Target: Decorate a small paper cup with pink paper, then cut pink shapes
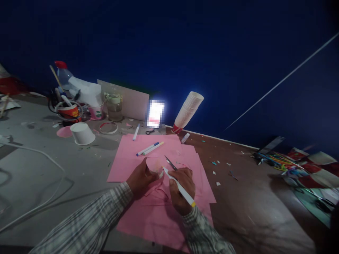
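My left hand [140, 179] is closed round the edge of a small pale pink paper piece [154, 165] above pink sheets [124, 155]. A white marker with a yellow end [182, 190] is gripped in my right hand [183, 188], its tip close to the paper piece; whether they touch I cannot tell. Beside my right hand's fingers, a dark metal blade [170, 162] points up and left; its lower end is hidden. Two markers [147, 149] lie side by side on the sheets beyond my hands, and another marker [136, 132] lies at the sheets' back edge.
A white paper cup [82, 133], a glass jar [114, 107] and a pen-filled cup [69, 112] stand at the left. A tilted stack of paper cups [188, 111] and a glue stick [185, 138] are at the back. Cluttered strips [275, 158] lie right; a white cable [50, 158] crosses the left.
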{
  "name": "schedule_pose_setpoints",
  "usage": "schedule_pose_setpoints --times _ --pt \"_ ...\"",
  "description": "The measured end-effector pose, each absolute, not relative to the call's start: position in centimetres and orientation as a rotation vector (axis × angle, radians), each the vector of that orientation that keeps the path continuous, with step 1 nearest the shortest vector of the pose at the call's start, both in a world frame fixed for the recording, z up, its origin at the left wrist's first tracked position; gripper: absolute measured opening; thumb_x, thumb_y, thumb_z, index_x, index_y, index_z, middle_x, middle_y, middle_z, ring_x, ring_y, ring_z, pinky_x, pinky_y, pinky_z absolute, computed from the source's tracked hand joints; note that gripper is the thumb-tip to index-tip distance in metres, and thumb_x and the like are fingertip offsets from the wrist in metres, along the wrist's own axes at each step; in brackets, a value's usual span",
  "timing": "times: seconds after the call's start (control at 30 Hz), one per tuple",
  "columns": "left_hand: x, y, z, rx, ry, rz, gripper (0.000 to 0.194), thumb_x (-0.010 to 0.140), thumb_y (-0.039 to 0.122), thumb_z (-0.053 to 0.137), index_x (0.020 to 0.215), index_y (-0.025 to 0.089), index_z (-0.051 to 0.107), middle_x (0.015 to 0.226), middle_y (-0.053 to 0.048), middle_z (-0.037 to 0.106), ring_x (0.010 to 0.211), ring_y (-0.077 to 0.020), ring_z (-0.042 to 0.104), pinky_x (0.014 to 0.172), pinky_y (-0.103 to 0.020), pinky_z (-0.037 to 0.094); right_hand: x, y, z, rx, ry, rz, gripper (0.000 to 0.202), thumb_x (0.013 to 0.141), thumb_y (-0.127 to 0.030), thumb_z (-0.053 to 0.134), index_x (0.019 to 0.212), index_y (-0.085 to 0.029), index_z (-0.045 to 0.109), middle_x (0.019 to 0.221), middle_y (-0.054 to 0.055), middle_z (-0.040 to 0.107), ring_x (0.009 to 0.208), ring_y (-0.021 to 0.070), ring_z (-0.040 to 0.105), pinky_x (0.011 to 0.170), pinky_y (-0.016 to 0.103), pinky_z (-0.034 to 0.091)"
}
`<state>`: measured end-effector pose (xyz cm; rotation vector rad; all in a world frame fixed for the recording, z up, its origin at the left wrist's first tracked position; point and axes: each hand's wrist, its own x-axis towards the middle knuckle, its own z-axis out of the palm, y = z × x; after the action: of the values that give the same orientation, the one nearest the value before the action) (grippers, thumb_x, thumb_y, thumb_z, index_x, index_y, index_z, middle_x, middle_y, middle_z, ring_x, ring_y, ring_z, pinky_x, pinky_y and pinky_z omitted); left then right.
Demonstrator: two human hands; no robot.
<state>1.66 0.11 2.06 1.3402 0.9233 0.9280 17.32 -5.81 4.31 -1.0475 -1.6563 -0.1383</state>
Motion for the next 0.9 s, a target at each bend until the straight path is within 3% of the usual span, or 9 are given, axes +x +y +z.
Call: schedule_pose_setpoints --times 0.3,0.63,0.9 --pt "1.6 0.2 2.0 1.349 0.949 0.915 0.044 0.067 0.034 0.078 0.101 0.018 0.055 0.092 -0.004 0.072 0.085 -0.0225 0.068 0.074 -0.034 0.055 16.7 -6.1 4.7 -1.046 -1.681 -0.136 0.016 0.086 -0.015 0.053 0.097 -0.022 0.063 0.071 0.001 0.064 0.071 0.0199 0.057 0.068 0.037 0.044" --pt "1.5 0.4 1.6 1.357 0.939 0.907 0.047 0.067 0.03 0.078 0.106 0.017 0.055 0.096 -0.006 0.072 0.089 -0.0237 0.068 0.08 -0.037 0.054 16.8 -6.2 4.7 -1.012 -1.691 -0.158 0.014 0.09 -0.018 0.05 0.098 -0.021 0.062 0.072 0.003 0.063 0.072 0.0207 0.057 0.068 0.04 0.045" --pt "1.5 0.4 1.8 1.366 0.93 0.915 0.049 0.066 0.024 0.077 0.109 0.016 0.056 0.109 -0.011 0.072 0.101 -0.0261 0.067 0.088 -0.038 0.054 17.8 -6.0 3.7 -1.118 -1.496 -0.073 0.028 0.099 -0.035 0.044 0.118 -0.02 0.058 0.079 0.005 0.064 0.075 0.0215 0.06 0.07 0.041 0.05"
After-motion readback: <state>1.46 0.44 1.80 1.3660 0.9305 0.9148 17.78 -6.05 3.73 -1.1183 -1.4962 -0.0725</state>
